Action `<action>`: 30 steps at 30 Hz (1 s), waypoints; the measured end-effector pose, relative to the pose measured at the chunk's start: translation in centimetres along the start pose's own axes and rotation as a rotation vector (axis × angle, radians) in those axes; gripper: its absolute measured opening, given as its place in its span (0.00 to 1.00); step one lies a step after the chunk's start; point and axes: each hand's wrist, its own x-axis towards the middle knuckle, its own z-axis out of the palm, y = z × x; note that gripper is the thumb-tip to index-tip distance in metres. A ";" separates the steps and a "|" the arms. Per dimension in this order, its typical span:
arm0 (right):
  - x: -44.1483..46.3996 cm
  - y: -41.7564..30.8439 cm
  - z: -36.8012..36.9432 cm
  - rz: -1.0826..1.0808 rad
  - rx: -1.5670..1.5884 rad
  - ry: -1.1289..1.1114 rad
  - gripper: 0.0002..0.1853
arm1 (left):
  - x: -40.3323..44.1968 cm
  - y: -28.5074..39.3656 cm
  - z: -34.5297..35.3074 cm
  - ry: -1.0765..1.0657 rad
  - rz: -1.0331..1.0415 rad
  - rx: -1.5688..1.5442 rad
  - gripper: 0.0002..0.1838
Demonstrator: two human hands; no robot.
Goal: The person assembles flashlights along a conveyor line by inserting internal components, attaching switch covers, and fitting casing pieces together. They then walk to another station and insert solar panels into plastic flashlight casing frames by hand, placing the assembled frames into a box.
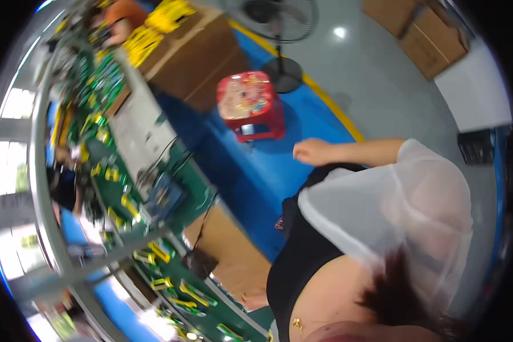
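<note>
Right hand (313, 153): grip loosely curled, contents indistinct, probably relaxed; near red stool (248, 102). Left hand (256, 300): grip cannot be told; beside brown sheet (233, 245), possibly protecting surface (202, 191).

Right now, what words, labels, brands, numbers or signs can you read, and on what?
None readable.
Red stool: printed seat, any lettering too blurred.
Cardboard box, upper right: faint marks, unreadable.
Blue device on the bench: too blurred.
Fan: no legible label.
</note>
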 end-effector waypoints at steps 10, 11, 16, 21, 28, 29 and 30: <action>-15.1 36.8 -13.5 0.882 0.102 0.381 0.08 | -6.5 39.4 22.1 -0.979 0.838 -0.235 0.07; -15.4 38.5 -14.5 0.916 0.162 0.395 0.08 | -9.4 45.2 18.7 -1.178 0.559 -0.056 0.07; -9.2 48.2 -23.7 0.945 0.628 0.296 0.07 | -16.0 48.5 22.4 -1.291 0.695 0.251 0.08; -1.5 56.9 -38.2 0.989 0.751 0.490 0.05 | -18.6 57.2 29.7 -1.399 0.583 0.481 0.09; -8.7 72.5 -51.9 1.042 -0.045 0.070 0.10 | -20.8 87.6 46.6 -1.366 0.359 0.107 0.10; -11.5 74.2 -53.2 1.030 -0.142 -0.003 0.10 | -20.7 94.6 49.2 -1.328 0.302 -0.060 0.10; -12.2 76.3 -55.6 1.014 -0.210 -0.066 0.11 | -20.2 102.0 51.6 -1.293 0.258 -0.226 0.10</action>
